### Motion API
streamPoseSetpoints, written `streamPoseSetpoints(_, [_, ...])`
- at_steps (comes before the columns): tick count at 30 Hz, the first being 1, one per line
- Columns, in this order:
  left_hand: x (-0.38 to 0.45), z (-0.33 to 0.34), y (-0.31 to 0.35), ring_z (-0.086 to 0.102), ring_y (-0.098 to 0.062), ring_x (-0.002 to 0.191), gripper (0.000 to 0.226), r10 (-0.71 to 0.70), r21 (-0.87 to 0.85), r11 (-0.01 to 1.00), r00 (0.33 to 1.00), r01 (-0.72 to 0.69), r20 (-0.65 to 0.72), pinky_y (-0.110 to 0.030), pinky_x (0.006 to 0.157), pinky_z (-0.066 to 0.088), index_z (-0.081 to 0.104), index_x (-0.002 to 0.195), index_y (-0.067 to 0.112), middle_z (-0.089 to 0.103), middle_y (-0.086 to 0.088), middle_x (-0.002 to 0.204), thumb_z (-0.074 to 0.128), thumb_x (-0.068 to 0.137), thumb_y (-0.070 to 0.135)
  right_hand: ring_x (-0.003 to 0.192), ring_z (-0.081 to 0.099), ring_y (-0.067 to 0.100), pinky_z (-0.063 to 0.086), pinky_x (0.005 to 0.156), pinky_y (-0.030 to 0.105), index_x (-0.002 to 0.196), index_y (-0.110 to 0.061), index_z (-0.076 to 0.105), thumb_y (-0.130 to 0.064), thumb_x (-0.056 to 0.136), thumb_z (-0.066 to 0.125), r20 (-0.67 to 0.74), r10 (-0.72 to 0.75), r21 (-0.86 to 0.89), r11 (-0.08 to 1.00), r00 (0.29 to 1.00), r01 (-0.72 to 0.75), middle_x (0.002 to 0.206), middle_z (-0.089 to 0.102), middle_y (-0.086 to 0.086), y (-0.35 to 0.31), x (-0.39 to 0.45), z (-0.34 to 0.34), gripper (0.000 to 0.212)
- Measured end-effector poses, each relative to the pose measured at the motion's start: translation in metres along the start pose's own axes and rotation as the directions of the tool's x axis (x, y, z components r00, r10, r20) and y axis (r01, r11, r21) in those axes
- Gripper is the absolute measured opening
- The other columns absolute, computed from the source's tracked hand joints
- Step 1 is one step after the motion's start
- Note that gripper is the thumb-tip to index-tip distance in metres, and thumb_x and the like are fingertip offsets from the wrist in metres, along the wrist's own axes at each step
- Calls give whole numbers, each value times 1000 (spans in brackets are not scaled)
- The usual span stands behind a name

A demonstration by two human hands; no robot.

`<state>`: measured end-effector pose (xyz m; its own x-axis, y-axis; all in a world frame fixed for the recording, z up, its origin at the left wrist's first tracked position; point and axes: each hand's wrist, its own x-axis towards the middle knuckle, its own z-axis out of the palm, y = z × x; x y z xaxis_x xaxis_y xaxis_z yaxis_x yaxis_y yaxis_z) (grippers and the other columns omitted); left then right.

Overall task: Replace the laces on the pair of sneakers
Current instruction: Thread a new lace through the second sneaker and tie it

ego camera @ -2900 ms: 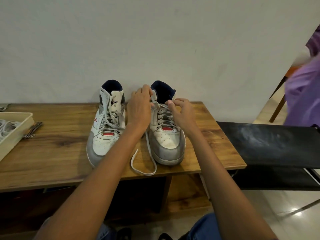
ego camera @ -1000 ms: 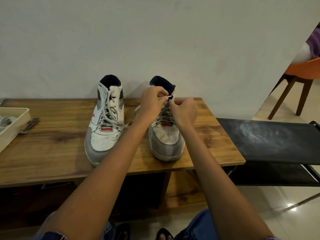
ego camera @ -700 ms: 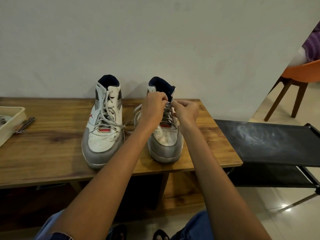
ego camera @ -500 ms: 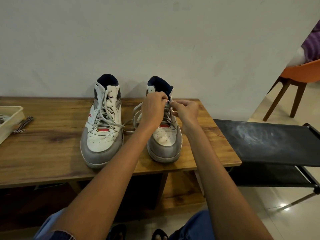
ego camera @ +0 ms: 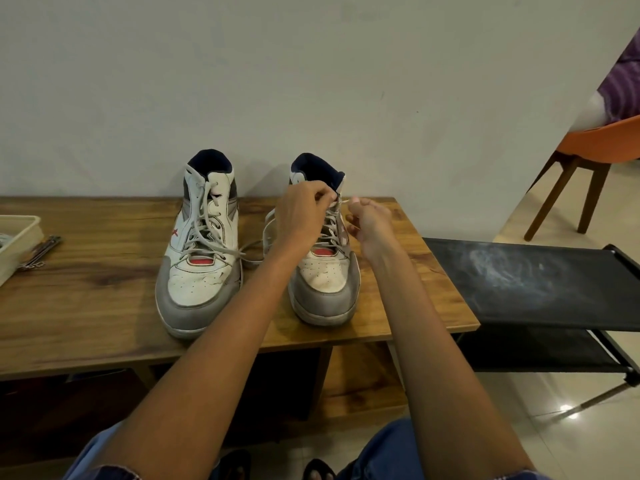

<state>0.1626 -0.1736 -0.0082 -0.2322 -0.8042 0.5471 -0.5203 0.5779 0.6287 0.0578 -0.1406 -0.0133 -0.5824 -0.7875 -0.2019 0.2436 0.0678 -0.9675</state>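
Two white and grey high-top sneakers stand side by side on the wooden table (ego camera: 86,299), toes towards me. The left sneaker (ego camera: 201,247) is laced with a grey-white lace. Over the tongue of the right sneaker (ego camera: 323,289) my left hand (ego camera: 301,216) pinches the lace near the top eyelets. My right hand (ego camera: 369,221) pinches the other end of that lace (ego camera: 341,202) just to the right of the collar. A loose loop of lace (ego camera: 266,233) hangs off the shoe's left side.
A beige tray (ego camera: 20,237) with pale laces sits at the table's left edge, a metal tool (ego camera: 40,252) beside it. A black fabric rack (ego camera: 530,282) stands to the right. An orange chair (ego camera: 595,157) with a person on it is at the far right.
The long lace tail that lay over the table's front edge has been drawn up. My hands came together at the top eyelets; my right hand has now pulled slightly right with the lace end.
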Motion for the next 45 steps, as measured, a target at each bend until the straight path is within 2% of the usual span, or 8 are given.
streamPoseSetpoints(6, [18,-34,-11,60,-9,77,20,-171,-140,981,941,135,-293,-12,64,41,68,98,8,70,-3,90,51,95,17,47,50,12,50,51,27,83,-8,44,-8,102,34,-197,-288,746,577,937,334,69,52,8,-61,-6,-46,22])
streamPoseSetpoints(10, [20,-34,-26,62,-17,96,23,-272,-90,961,948,260,-166,-22,76,43,66,104,8,69,-5,103,45,95,5,53,44,6,37,50,21,95,-15,54,-18,96,50,-43,-503,-42,864,863,501,75,55,0,-68,-17,-48,5])
streamPoseSetpoints(15, [15,-32,-34,61,-24,105,35,-328,43,945,940,325,96,-38,93,48,60,119,6,67,-10,111,48,88,-7,60,47,13,39,54,26,70,-11,58,-35,94,54,358,-297,-834,325,885,446,64,53,2,-13,-11,-19,35])
streamPoseSetpoints(19, [16,-35,-34,61,-23,105,40,-336,45,942,929,333,157,-36,94,48,61,117,6,67,-11,112,47,85,-12,61,43,6,38,58,20,68,-22,54,-25,98,48,-41,-480,-356,826,876,437,64,49,-6,-30,-14,-19,30])
streamPoseSetpoints(22, [17,-36,-34,61,-23,106,34,-326,68,945,931,319,162,-34,94,47,64,115,8,67,-10,113,49,87,-7,71,49,7,40,63,17,75,-19,53,-25,99,46,-546,-526,-144,826,652,546,75,55,-6,-48,-11,-35,26])
streamPoseSetpoints(27, [18,-36,-32,59,-22,106,23,-312,57,950,936,307,165,-26,83,39,67,110,11,66,-8,113,52,93,8,105,54,22,40,81,28,134,-13,40,-32,95,53,-198,-596,-718,629,778,299,123,51,11,-25,-1,-38,46])
streamPoseSetpoints(34, [12,-34,-28,52,-11,82,20,-250,19,968,954,251,166,-24,73,37,69,102,6,68,-9,100,61,90,20,94,59,26,45,75,33,109,-11,63,-24,95,52,344,-437,-861,206,831,464,109,61,13,-6,3,-5,23])
streamPoseSetpoints(45, [11,-39,-37,61,-23,82,18,-365,225,916,924,333,114,-30,68,44,73,98,14,70,-7,99,58,91,22,76,54,13,44,67,30,90,-9,74,-14,92,55,33,-558,-719,563,829,407,87,70,6,-4,6,-22,19])
